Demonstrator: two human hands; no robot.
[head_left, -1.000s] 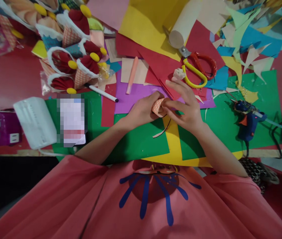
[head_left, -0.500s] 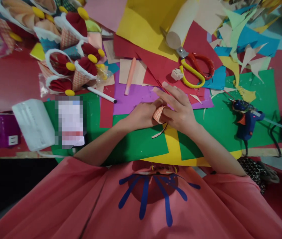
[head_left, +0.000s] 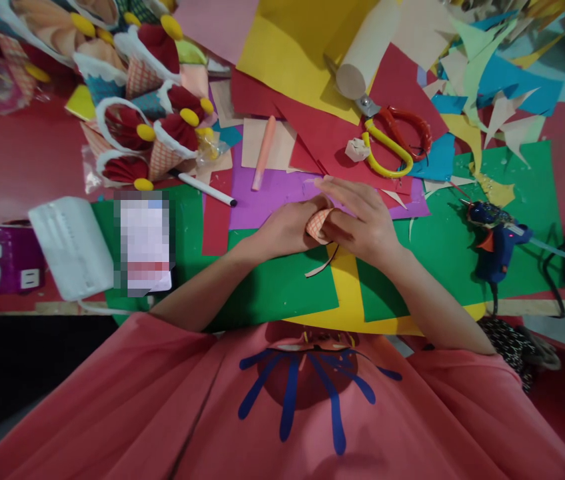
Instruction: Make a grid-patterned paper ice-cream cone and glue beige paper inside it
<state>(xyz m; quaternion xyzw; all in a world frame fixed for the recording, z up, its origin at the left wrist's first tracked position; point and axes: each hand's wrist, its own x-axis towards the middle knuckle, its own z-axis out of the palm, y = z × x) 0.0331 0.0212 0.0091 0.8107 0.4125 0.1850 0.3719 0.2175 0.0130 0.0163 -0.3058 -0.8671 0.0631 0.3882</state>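
Observation:
Between my hands is a small orange-and-white checkered piece (head_left: 317,225), curled like a small cone. My left hand (head_left: 287,229) is closed around its left side, fingertips partly hidden behind it. My right hand (head_left: 370,220) pinches its right edge with thumb and forefinger, while the other fingers stretch over the top toward the left hand. Below the piece hangs a thin pale strip (head_left: 321,263); whether it is attached cannot be made out. Both hands are above green sheets (head_left: 267,287) and a yellow sheet (head_left: 347,287).
Scissors (head_left: 390,150) with red and yellow handles lie beyond my hands, near a pale cardboard tube (head_left: 362,57). A blue glue gun (head_left: 500,247) rests at right. At left are a blurred phone (head_left: 145,247), a white box (head_left: 70,250), a marker (head_left: 207,189) and several decorated cones (head_left: 165,150).
The outstretched fingers of my right hand have lowered and drawn closer together over the checkered piece. The piece has turned slightly, showing more of its checkered side. My left hand stays nearly still.

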